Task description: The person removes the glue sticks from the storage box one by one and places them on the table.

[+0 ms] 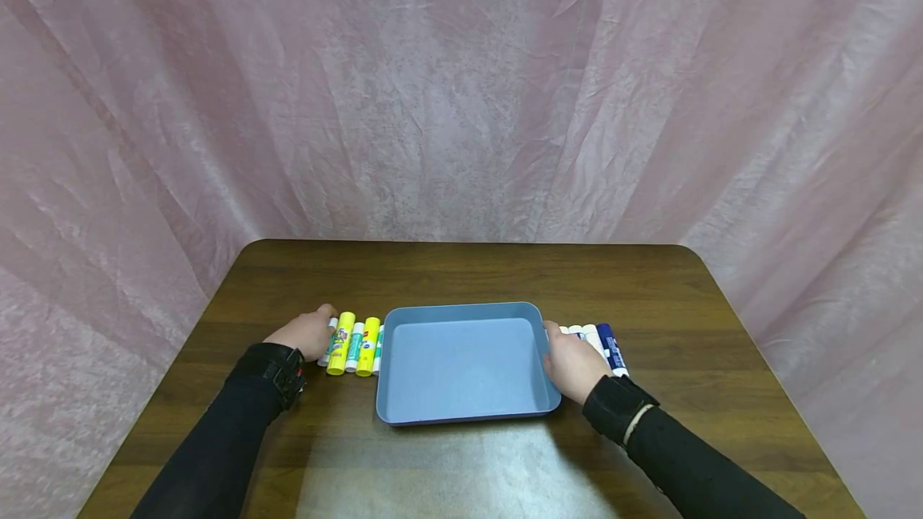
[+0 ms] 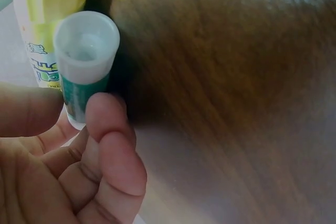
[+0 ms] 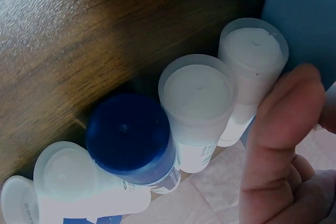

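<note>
My left hand (image 1: 306,332) is at the left end of a row of glue sticks left of the tray. In the left wrist view its thumb and fingers pinch a white glue stick (image 2: 84,69) with a green label. Right beside that stands a yellow glue stick (image 2: 50,24), seen in the head view as a yellow tube (image 1: 341,343). The right hand (image 1: 575,367) grips the right rim of a shallow blue tray (image 1: 469,419), thumb toward the inside. Close by its fingers, a white glue stick (image 3: 252,72) lies along the tray's side.
Right of the tray, more glue sticks lie in a row, among them a dark blue one (image 1: 610,347) and white ones (image 1: 593,336). Another yellow glue stick (image 1: 368,347) lies by the tray's left side. Pink curtains (image 1: 461,102) hang behind the wooden table (image 1: 461,275).
</note>
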Action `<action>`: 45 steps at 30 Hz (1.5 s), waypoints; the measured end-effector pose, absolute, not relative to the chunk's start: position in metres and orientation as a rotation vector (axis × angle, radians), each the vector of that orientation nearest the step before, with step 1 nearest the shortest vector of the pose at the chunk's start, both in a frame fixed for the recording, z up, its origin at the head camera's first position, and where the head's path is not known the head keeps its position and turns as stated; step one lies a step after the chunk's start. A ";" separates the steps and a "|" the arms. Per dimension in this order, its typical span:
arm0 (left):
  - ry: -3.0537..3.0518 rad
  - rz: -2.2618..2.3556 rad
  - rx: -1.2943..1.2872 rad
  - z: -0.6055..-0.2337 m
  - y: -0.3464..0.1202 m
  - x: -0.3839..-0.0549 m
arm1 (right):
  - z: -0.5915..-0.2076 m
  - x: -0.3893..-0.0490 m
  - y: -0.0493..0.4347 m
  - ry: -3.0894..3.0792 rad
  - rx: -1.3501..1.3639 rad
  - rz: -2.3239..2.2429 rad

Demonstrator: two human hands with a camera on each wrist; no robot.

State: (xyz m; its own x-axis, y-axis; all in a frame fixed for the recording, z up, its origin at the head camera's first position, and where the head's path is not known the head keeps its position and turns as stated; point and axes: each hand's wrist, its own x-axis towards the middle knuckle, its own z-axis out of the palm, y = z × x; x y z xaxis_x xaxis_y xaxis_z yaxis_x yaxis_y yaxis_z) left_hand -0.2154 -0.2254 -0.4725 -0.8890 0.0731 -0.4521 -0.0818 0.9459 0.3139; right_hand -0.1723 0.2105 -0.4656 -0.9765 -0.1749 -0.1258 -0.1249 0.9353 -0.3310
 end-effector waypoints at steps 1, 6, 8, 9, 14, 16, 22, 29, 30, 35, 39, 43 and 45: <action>2.628 0.450 -0.007 -0.473 -0.225 -0.216 | -0.466 -0.172 0.211 2.943 -0.233 -0.485; 2.621 0.444 -0.018 -0.475 -0.225 -0.218 | -0.465 -0.173 0.211 2.951 -0.251 -0.490; 2.620 0.442 -0.018 -0.475 -0.226 -0.218 | -0.464 -0.173 0.211 2.946 -0.251 -0.497; 2.622 0.441 -0.017 -0.475 -0.225 -0.218 | -0.464 -0.173 0.211 2.945 -0.252 -0.498; 2.619 0.452 -0.031 -0.472 -0.224 -0.217 | -0.464 -0.174 0.210 2.934 -0.231 -0.495; 2.613 0.457 -0.047 -0.471 -0.223 -0.216 | -0.464 -0.174 0.211 2.937 -0.232 -0.490; 2.603 0.448 -0.077 -0.473 -0.222 -0.216 | -0.466 -0.173 0.211 2.969 -0.263 -0.484; 2.590 0.472 -0.090 -0.473 -0.223 -0.216 | -0.464 -0.171 0.211 2.963 -0.252 -0.484; 2.589 0.472 -0.091 -0.472 -0.223 -0.216 | -0.464 -0.171 0.211 2.962 -0.250 -0.482; 2.589 0.465 -0.091 -0.471 -0.222 -0.215 | -0.463 -0.172 0.210 2.950 -0.235 -0.482; 2.589 0.462 -0.091 -0.472 -0.222 -0.215 | -0.463 -0.171 0.211 2.956 -0.240 -0.481; 2.599 0.459 -0.079 -0.471 -0.222 -0.215 | -0.463 -0.170 0.210 2.971 -0.252 -0.474; 2.606 0.458 -0.069 -0.471 -0.222 -0.214 | -0.462 -0.169 0.210 2.972 -0.251 -0.475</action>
State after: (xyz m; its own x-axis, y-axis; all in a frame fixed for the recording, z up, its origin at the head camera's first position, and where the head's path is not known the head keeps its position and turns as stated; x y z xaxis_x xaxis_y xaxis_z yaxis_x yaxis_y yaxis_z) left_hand -0.2142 -0.2223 -0.4707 -0.8787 0.0339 -0.4763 -0.1305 0.9424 0.3079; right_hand -0.1690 0.2103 -0.4620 -0.9789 -0.1817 -0.0931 -0.1436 0.9370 -0.3186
